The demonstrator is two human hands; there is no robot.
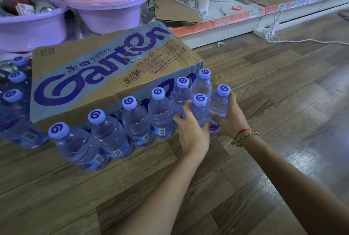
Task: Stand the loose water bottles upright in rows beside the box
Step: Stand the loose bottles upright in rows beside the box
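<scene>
I see my left hand (190,130) curled around one upright bottle (199,110) and my right hand (229,119) clamped on its neighbouring bottle (219,102), both arms stretched forward, these two starting a second row just outside the six-bottle row (132,121) standing against the cardboard box (98,75).

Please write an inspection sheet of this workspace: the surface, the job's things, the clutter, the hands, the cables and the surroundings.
Surface: wooden floor.
Job's things: six bottles upright in a row along the cardboard box; two more in front, at its right end.
Clutter: more bottles left of the box.
Hands: left hand holds one bottle; right hand holds another.
Cables: white cable from a power strip.
Surroundings: purple basins, low shelf.
</scene>
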